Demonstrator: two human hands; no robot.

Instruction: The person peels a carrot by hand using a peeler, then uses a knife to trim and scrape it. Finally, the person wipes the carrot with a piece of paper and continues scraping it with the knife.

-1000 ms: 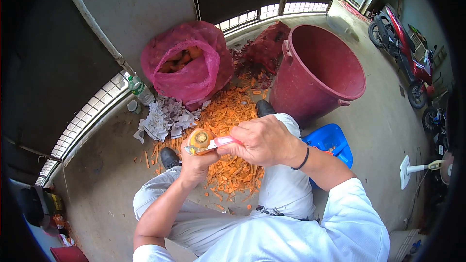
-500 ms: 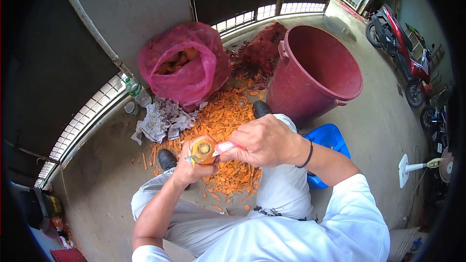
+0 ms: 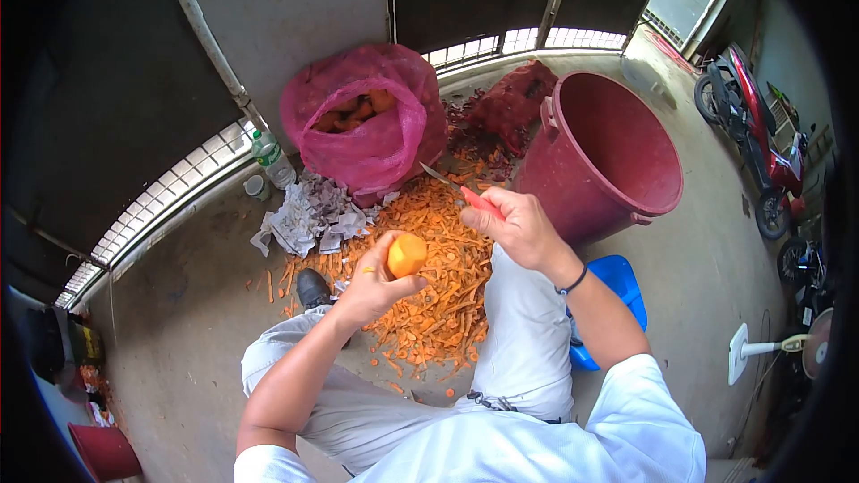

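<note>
My left hand (image 3: 371,286) is wrapped round a peeled orange carrot (image 3: 407,255), its smooth cut end facing up. To the right, my right hand (image 3: 519,225) grips a knife by its red handle (image 3: 481,204); the thin blade (image 3: 438,175) points up and left, apart from the carrot. Below both hands lies a heap of orange peelings (image 3: 438,304) on the floor, between my legs. Behind the heap stands an open pink mesh bag (image 3: 407,143) with more carrots inside.
A large dark red bin (image 3: 573,179) stands at the right, with a red net sack (image 3: 514,107) behind it. A blue plastic container (image 3: 625,282) is beside my right leg. Crumpled paper (image 3: 309,215), a bottle (image 3: 272,159) and a cup (image 3: 256,186) lie left. A motorcycle (image 3: 752,125) is far right.
The knife has come away from the carrot, and my right hand has moved right with its blade now pointing up. My left hand has turned the carrot and moved slightly right. The view has shifted.
</note>
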